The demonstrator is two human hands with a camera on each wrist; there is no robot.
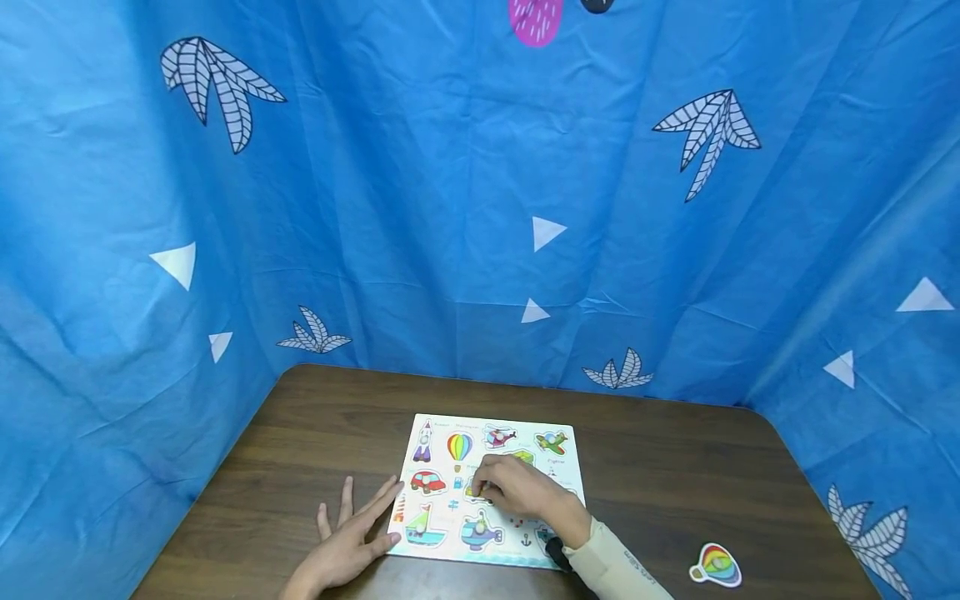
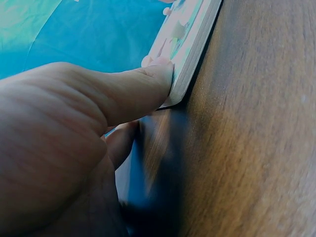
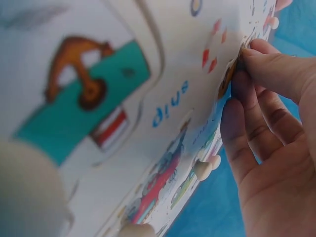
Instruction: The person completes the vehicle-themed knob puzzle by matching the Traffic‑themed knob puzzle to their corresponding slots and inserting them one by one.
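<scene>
A white puzzle board (image 1: 525, 546) with pictured vehicles lies on the table. My left hand (image 1: 348, 537) has its fingers spread, with the fingertips and thumb at the board's left edge. In the left wrist view the thumb (image 2: 143, 89) presses against the board's corner. Over the middle of the board my right hand (image 1: 517, 486) pinches a small yellowish puzzle piece (image 1: 478, 492), mostly hidden under the fingers. The right wrist view shows thumb and fingertips together at its orange edge (image 3: 227, 79). Around it are a red car (image 1: 427, 482), a sailboat (image 1: 424, 529) and a submarine (image 1: 480, 532).
A loose balloon puzzle piece (image 1: 717, 566) lies on the brown table (image 1: 675, 475), right of the board. Pale knobs (image 3: 203, 170) stick up from several pieces. A blue patterned curtain (image 1: 465, 208) hangs behind and at both sides of the table.
</scene>
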